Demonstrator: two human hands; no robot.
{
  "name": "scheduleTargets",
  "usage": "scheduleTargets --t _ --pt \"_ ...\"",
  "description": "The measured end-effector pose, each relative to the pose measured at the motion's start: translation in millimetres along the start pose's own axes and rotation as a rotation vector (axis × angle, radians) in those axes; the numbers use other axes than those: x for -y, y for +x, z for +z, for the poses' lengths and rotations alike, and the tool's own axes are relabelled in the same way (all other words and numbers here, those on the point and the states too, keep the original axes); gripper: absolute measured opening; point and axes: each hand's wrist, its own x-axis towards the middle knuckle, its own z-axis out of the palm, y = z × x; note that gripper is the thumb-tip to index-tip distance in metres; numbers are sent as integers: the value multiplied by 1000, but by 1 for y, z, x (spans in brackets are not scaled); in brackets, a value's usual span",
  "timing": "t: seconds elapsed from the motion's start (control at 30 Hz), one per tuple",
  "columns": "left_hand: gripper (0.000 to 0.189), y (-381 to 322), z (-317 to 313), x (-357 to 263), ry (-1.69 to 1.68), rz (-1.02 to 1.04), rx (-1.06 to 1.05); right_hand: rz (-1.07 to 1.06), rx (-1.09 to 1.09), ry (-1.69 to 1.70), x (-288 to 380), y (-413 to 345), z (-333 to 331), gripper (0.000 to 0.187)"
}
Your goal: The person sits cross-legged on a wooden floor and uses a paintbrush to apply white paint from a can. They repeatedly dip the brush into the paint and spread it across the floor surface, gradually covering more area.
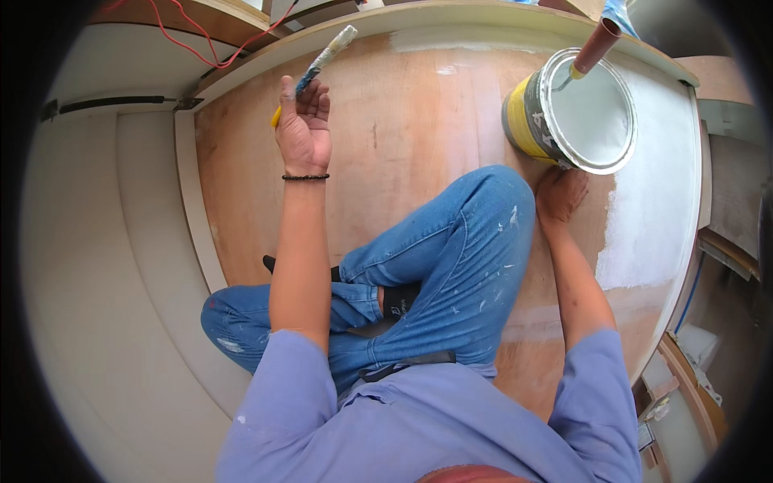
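Observation:
Held upright between the thumb and fingers of my left hand [305,130] is a paintbrush [326,57]. Its bristles are coated in whitish paint, blue shows lower down, and a yellow handle end pokes out beside the thumb. My right hand [561,194] is down low against the near base of a paint can [524,121]. The can hides part of its fingers, so whether they grip the can or rest on the panel I cannot tell. White paint [595,115] shows inside the can. A brown tubular handle [596,47] with a metal rod leans out over its rim.
I sit on a wooden panel [362,121] with a raised edge [435,21]; white paint [652,199] coats its right side. A black gas strut [112,104] and pale panels [78,253] are at left. Red wire [211,57] hangs at upper left.

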Motion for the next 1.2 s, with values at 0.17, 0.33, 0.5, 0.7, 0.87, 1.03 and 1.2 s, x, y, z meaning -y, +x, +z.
scheduleTargets --t 0.17,0.33,0.5,0.7,0.87,1.03,1.2 --pt "20 20 -9 38 265 240 -104 61 52 16 -1 -1 -1 45" --pt "23 29 11 73 536 399 1 70 86 3 -3 -1 -2 48" --pt "21 36 24 99 773 502 -4 53 123 -28 -9 -2 1 50" --pt "18 54 -1 87 1146 772 -84 55 170 -80 -19 -4 6 50" --pt "21 78 -53 37 724 524 -269 51 158 -57 -11 -3 2 51" --pt "19 62 -34 24 361 252 -160 47 153 -27 -8 -1 -2 50" --pt "17 62 2 49 386 110 -14 55 116 -53 -9 -3 1 50"
